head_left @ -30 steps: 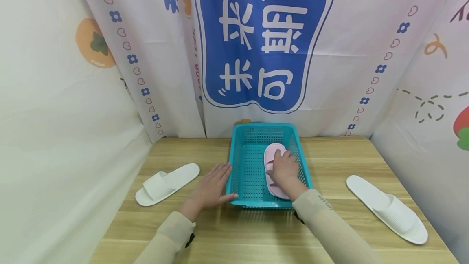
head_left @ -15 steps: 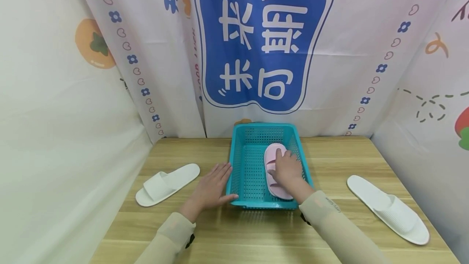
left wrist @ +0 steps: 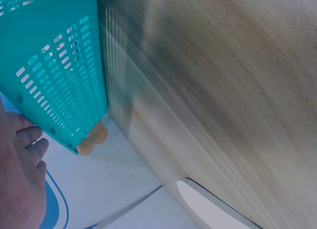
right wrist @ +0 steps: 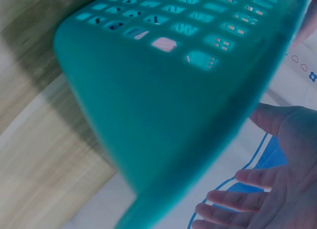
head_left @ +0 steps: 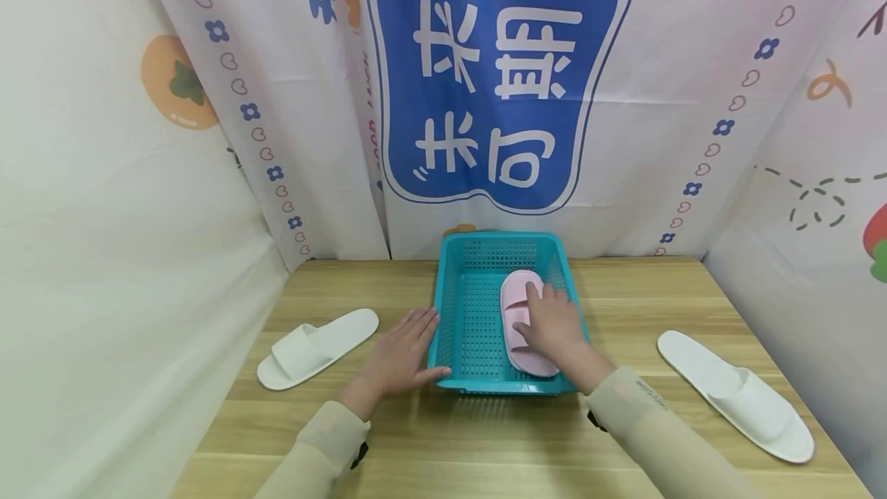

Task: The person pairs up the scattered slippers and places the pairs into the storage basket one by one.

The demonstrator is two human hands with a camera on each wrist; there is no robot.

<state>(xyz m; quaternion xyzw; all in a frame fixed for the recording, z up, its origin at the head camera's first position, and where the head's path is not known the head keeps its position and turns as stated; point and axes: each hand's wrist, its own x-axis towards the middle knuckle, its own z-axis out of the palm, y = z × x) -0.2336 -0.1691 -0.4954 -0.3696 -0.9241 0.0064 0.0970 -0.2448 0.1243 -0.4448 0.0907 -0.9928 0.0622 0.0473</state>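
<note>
A teal perforated basket (head_left: 440, 306) stands at the middle of the wooden table. A pink slipper (head_left: 516, 291) lies lengthwise in its right half. My right hand (head_left: 552, 324) rests on top of the slipper with fingers spread and fairly straight; the right wrist view shows the basket wall (right wrist: 173, 90) and those loose fingers (right wrist: 247, 177). My left hand (head_left: 399, 355) lies flat on the table against the basket's left side, thumb along its front corner. The left wrist view shows that hand (left wrist: 17, 174) beside the basket (left wrist: 54, 66).
One white slipper (head_left: 315, 346) lies on the table to the left, also seen in the left wrist view (left wrist: 213, 211). Another white slipper (head_left: 734, 393) lies at the right near the edge. Printed cloth backdrops close off the back and both sides.
My right hand and forearm have drifted slightly right over the pink slipper, and the slipper's near end shifted a little right with it. The left hand has stayed put.
</note>
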